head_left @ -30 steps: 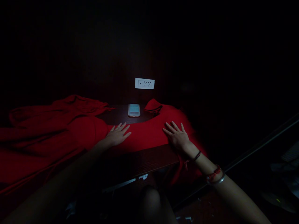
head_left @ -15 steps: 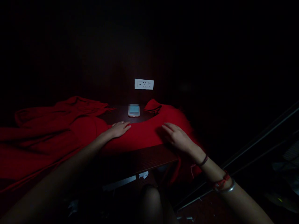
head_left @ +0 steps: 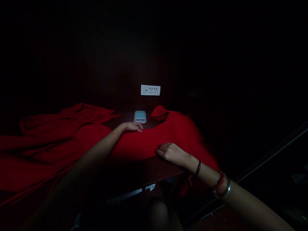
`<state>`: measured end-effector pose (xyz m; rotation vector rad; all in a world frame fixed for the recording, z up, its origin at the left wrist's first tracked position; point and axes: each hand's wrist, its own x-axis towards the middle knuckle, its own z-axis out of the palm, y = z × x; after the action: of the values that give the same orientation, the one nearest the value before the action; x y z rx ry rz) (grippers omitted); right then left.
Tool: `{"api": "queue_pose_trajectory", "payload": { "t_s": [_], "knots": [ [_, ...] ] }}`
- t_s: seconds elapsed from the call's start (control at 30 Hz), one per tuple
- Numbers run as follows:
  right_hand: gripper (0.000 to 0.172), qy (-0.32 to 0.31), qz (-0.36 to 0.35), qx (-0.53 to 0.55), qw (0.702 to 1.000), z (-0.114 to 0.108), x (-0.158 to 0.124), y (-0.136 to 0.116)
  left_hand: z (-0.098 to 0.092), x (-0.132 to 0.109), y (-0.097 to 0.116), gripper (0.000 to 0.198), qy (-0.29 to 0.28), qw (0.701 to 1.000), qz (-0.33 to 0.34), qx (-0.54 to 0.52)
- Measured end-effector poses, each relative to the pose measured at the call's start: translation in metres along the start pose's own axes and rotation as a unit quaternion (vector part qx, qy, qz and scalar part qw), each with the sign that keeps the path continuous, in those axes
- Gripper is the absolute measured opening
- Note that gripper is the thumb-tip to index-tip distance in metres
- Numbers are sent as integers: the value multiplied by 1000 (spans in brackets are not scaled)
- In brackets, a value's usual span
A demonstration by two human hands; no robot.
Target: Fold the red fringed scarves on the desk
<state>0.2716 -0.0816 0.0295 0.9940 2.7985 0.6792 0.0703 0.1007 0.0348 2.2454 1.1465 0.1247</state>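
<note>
A long red cloth (head_left: 141, 141), perhaps a garment, lies spread over the dark wooden desk (head_left: 161, 166). My left hand (head_left: 132, 126) lies on its far edge, the fingers stretched and slightly bent, thumb apart. My right hand (head_left: 172, 153) is curled at the cloth's near edge, its fingers bent together on the fabric; the fingertips are partly hidden. Just beyond my left hand rests a phone (head_left: 140, 117) with a lit screen.
A white socket panel (head_left: 150, 90) is set in the dark wall behind the desk. More bunched red fabric (head_left: 81, 115) covers the left side. Below the desk edge a knee (head_left: 158, 213) shows. A pale diagonal rail (head_left: 264, 165) runs at the right; surroundings are very dark.
My right hand has come nearer and left, its fingers curling in at the cloth's near edge. My left hand has slid slightly right and away, toward the phone.
</note>
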Motion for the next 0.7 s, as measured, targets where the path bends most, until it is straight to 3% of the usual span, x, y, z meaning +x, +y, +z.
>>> {"api": "queue_pose_trajectory", "payload": {
  "t_s": [0.13,0.4,0.6,0.7],
  "knots": [
    [24,8,5,-7,1000,1,5,-1,0,3,-3,38,8,999,12,-48],
    [27,18,-3,-33,999,-1,4,1,5,6,-13,40,45,997,-33,-60],
    [20,2,40,-14,999,-1,19,-10,2,3,-10,34,32,993,-21,-109],
    [28,0,73,19,997,-5,20,-11,-2,1,-6,34,41,980,-4,-193]
  ]
}}
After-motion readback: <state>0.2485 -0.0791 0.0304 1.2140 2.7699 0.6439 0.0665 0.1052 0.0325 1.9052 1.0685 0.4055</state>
